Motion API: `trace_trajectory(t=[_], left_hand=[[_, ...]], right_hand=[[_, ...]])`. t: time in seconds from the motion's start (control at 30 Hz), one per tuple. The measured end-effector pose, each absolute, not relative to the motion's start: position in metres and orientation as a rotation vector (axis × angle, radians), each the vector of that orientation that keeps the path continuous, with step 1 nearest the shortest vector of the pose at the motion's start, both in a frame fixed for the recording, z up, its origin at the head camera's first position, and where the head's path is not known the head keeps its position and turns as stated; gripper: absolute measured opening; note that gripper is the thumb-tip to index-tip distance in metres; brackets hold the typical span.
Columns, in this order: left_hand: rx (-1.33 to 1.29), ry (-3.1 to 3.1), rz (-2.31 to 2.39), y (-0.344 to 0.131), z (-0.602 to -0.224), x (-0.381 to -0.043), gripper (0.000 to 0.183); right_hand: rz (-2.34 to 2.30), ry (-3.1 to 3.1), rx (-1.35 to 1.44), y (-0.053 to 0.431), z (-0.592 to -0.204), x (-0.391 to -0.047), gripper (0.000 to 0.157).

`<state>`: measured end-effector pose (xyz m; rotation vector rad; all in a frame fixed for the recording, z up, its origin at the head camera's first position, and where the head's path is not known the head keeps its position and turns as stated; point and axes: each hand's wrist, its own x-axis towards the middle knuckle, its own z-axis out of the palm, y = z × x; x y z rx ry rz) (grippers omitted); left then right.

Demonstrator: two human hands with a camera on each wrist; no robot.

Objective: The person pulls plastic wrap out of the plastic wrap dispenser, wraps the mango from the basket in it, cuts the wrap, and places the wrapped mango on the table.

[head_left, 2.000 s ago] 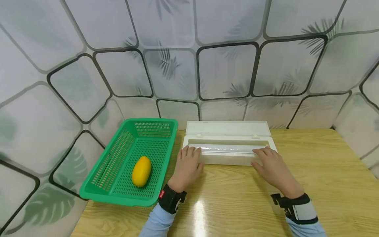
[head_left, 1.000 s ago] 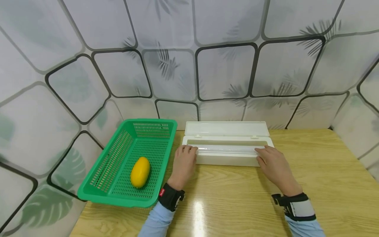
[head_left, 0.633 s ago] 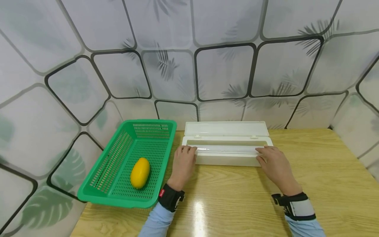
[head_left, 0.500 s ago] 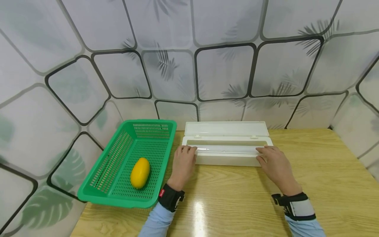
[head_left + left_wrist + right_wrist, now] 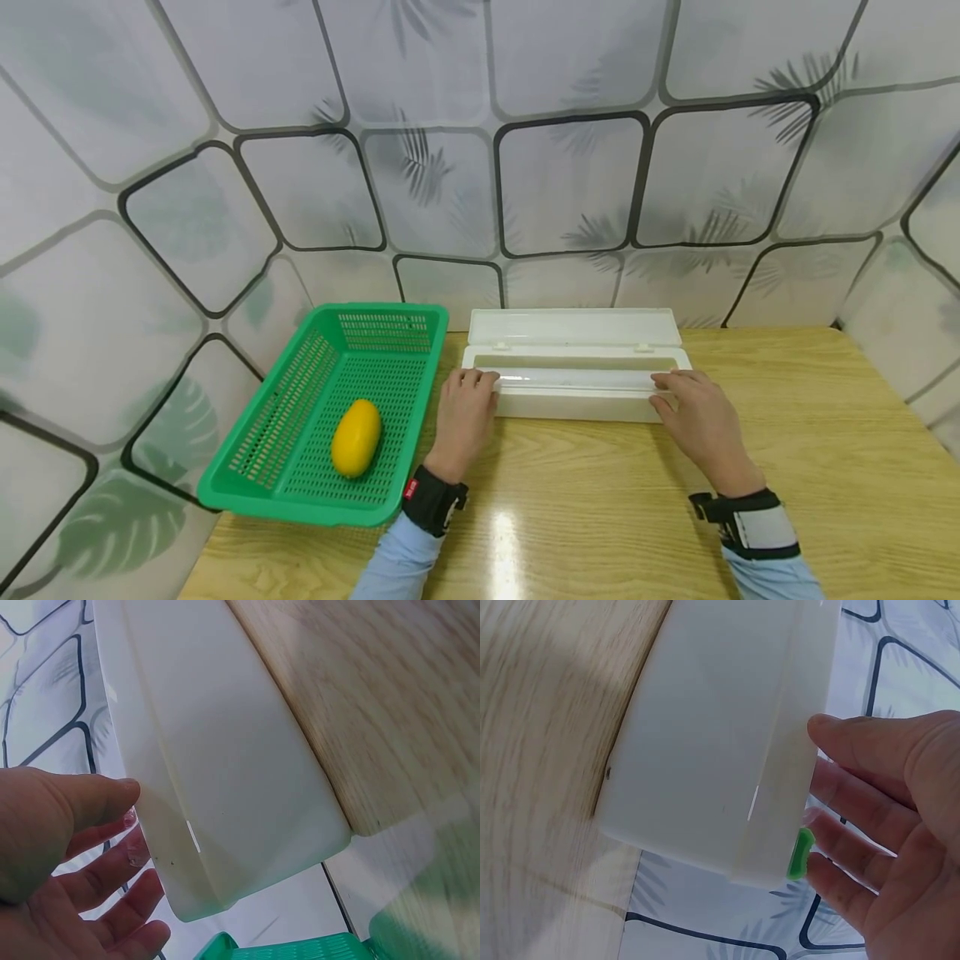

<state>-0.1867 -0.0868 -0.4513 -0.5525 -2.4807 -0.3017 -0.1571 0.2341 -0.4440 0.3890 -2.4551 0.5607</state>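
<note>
A long white cling film dispenser box (image 5: 573, 407) rests on the table with its lid (image 5: 573, 327) raised at the back. Inside lies a shiny roll of cling film (image 5: 573, 379). My left hand (image 5: 461, 421) is at the box's left end, fingers curled over the front edge; in the left wrist view, clear film glistens around its fingertips (image 5: 135, 851). At the opposite end my right hand (image 5: 699, 421) curls the same way, thumb against the front edge and fingers on the film inside. Close to those fingers the right wrist view shows a green slider (image 5: 800, 853).
Left of the box stands a green perforated basket (image 5: 300, 510) holding a yellow mango-like fruit (image 5: 356, 438). A patterned wall (image 5: 573, 183) rises right behind the box and basket. The wooden table (image 5: 585, 517) extends in front and to the right.
Since two seconds ago both hands have curled their fingers more over the front edge, the left shifting slightly left. During the last half second, the hands stay nearly still.
</note>
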Motion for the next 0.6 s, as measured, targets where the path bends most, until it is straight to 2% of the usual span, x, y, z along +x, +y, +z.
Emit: trace_trajectory(t=[0.6], left_hand=[[-0.530, -2.452, -0.332, -0.0868, -0.4514, -0.1864, 0.026]], right_hand=[[0.562, -2.422, 0.376, 0.2335, -0.4477, -0.1572, 0.037]])
